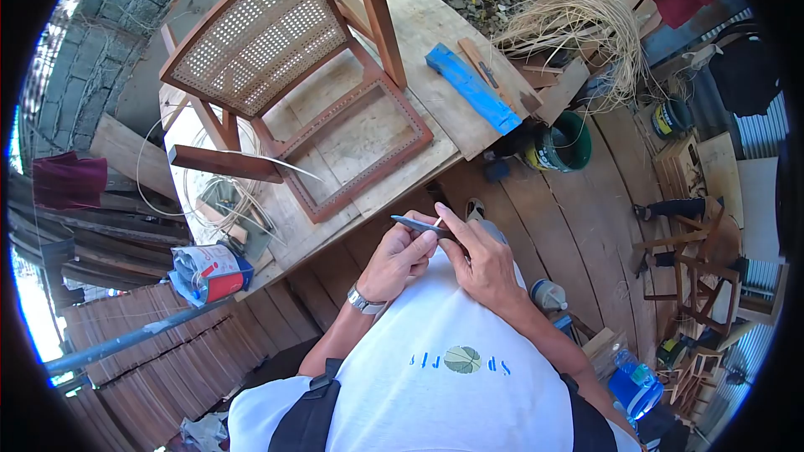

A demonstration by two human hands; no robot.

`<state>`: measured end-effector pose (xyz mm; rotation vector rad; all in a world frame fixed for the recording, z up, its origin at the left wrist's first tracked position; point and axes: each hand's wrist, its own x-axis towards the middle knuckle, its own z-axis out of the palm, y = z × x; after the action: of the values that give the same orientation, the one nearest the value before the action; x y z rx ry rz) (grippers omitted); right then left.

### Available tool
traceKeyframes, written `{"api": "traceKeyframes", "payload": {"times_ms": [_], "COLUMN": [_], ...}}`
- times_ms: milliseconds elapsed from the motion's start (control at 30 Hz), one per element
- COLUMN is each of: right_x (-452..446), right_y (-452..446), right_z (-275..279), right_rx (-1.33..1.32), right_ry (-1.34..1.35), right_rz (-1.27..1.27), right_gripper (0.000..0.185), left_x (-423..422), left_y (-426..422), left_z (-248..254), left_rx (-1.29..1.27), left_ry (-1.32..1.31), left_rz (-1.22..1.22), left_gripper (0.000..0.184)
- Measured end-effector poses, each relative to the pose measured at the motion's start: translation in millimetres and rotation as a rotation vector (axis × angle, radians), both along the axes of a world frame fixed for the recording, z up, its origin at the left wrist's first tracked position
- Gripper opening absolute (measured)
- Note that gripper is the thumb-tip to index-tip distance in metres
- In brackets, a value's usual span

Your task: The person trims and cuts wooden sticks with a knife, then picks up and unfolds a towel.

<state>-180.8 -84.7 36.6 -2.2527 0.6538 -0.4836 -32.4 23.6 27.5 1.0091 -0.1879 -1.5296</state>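
Note:
My left hand [400, 261], with a watch on its wrist, is closed, its thumb pressed near a dark, narrow, pointed blade [414, 223] that looks like a knife. Against it my right hand [481, 263] is closed too, fingers pinching a short, thin, pale stick [437, 221] beside the blade. Where the blade's other end goes between the fingers is hidden. Both hands are held before my chest, just off the table's near edge. Beyond them a wooden chair frame [410, 144] with a woven cane back [260, 38] lies on the plywood table [435, 130].
A blue wrapped piece [473, 88] lies on the table's right part. Loose cane strands [226, 197] coil at its left, near a bag [209, 272]. Buckets [572, 142] stand on the plank floor to the right. A cane bundle [578, 25] lies farther back.

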Motion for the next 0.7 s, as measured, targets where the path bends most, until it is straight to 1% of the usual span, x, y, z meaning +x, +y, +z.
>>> {"api": "traceKeyframes", "payload": {"times_ms": [100,167,267,400,467,500,567,600,633,700], "right_x": [-0.4,-1.0,-2.4,-5.5,-6.2,-6.8,-9.2,-10.3,-10.9,-11.1], "right_y": [0.8,1.7,1.9,3.2,2.7,2.2,0.6,-0.1,1.0,0.7], "right_z": [0.0,0.3,-1.3,1.2,0.1,0.2,1.3,4.8,5.1,5.6], "right_rx": [-0.022,-0.075,-0.068,-0.047,-0.058,-0.057,0.115,0.176,0.179,0.183], "right_ry": [-0.024,-0.013,-0.015,0.004,-0.027,-0.027,0.029,-0.018,-0.018,-0.030], "right_rz": [-0.016,-0.024,-0.019,-0.019,-0.061,-0.062,-0.149,-0.159,-0.156,-0.145], "right_gripper": [0.052,0.050,0.048,0.049,0.049,0.049,0.046,0.046,0.046,0.048], "left_x": [-3.7,-6.9,-11.6,-15.2,-13.4,-14.3,-16.4,-14.6,-12.3,-4.3], "left_y": [-0.1,-0.3,-1.0,-2.7,-0.5,0.0,0.7,-2.2,-1.8,-1.0], "left_z": [1.6,2.1,2.6,4.9,-0.3,0.9,6.7,10.7,8.5,1.0], "left_rx": [0.032,0.049,0.076,0.084,0.035,0.036,0.008,0.000,0.003,0.000], "left_ry": [-0.071,-0.143,-0.210,-0.312,-0.391,-0.392,-0.367,-0.299,-0.299,-0.148], "left_rz": [0.003,0.021,0.059,0.090,0.065,0.063,0.079,0.074,0.077,0.064], "left_gripper": [0.023,0.020,0.019,0.021,0.022,0.022,0.019,0.019,0.019,0.019]}}
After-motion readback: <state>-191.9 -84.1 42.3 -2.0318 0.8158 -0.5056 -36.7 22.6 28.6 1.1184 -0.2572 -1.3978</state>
